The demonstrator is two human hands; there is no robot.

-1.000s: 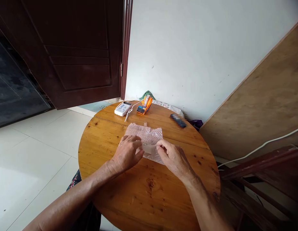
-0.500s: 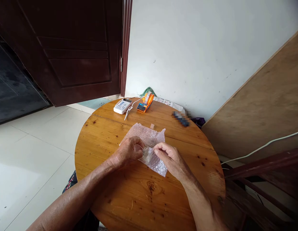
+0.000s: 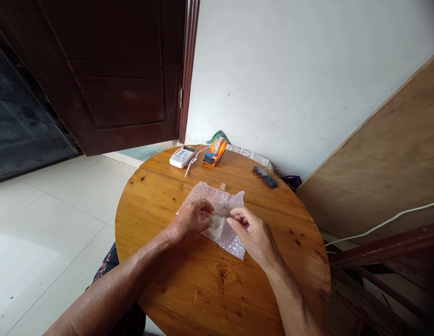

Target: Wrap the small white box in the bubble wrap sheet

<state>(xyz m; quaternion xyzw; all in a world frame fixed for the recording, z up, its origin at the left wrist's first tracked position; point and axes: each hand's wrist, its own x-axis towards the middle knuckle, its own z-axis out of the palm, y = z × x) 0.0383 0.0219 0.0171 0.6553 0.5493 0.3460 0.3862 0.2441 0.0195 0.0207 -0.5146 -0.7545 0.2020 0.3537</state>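
A sheet of pinkish bubble wrap [image 3: 234,243] lies on the round wooden table. On it is a small clear, flat packet [image 3: 216,227]; its contents are too blurred to make out. My left hand [image 3: 196,218] is just left of the packet, its fingers loosely curled and a gap showing between thumb and forefinger. Right of the packet is my right hand [image 3: 250,231], thumb and forefinger slightly apart near the packet's edge. I see nothing gripped in either hand. Part of the wrap is hidden under my left hand.
Toward the back of the wooden table [image 3: 189,289] stand a white device [image 3: 182,157] with a cable and an orange tape dispenser [image 3: 215,153]. A dark blurred-out object [image 3: 266,177] lies at the right back. Beyond are a wall and a dark red door [image 3: 122,107].
The packet, earlier held between both hands' fingertips, now lies flatter on the bubble wrap. My fingers have loosened and drawn slightly apart. The whole view has shifted a little.
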